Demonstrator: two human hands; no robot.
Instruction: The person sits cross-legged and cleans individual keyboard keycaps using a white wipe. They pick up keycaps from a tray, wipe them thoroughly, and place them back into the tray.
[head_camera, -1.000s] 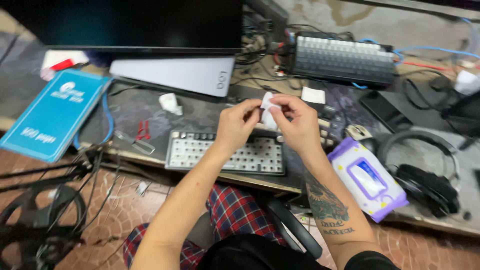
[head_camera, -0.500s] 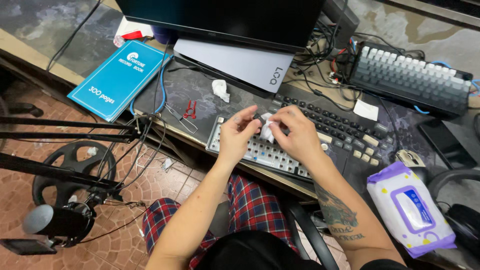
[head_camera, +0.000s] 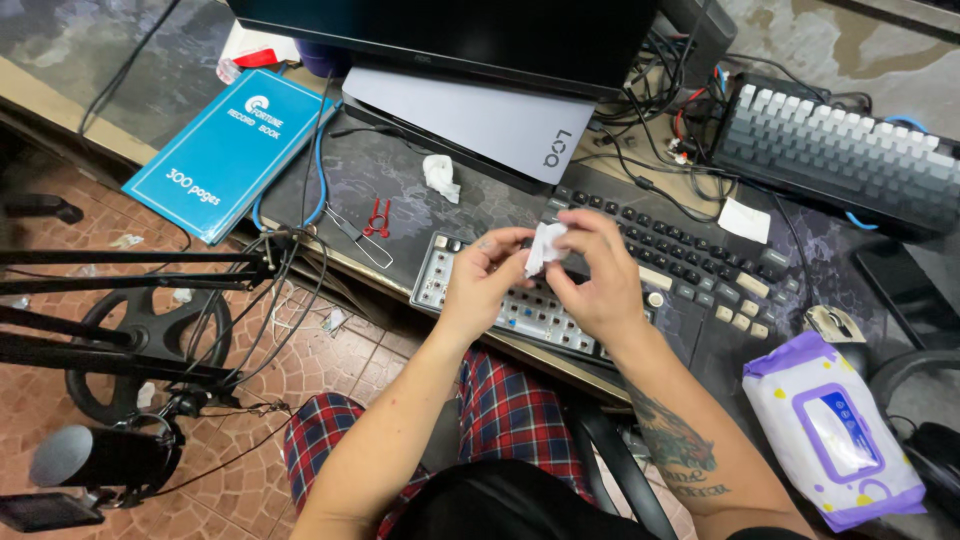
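Both hands are up over the dark patterned tabletop (head_camera: 330, 195), close together, pinching a small crumpled white wipe (head_camera: 545, 245) between them. The left hand (head_camera: 480, 280) grips it with thumb and fingertips from the left; the right hand (head_camera: 600, 275) closes on it from the right, fingers curled in tight. Whether anything small sits inside the wipe is impossible to tell, since the fingers cover it.

Directly beneath the hands lies a bare keyboard plate with most keycaps removed (head_camera: 500, 305), its middle hidden by the hands. Just beyond it sits a black keyboard with dark and pale keycaps (head_camera: 690, 265).

Now the packages: at the lower right, a soft white-and-purple pack of wet wipes with a blue flap label (head_camera: 830, 430) rests near the tabletop edge. At the upper left, a flat blue record book with white lettering (head_camera: 230, 150) lies tilted, half over the edge.

Another crumpled white tissue (head_camera: 440, 175) lies near the grey monitor foot (head_camera: 470, 125), and a small red tool (head_camera: 377, 217) lies nearby. The grey-toned keyboard at the upper right (head_camera: 850, 155) is cut off by the frame, and the tangle of cables beside it is hard to sort out.
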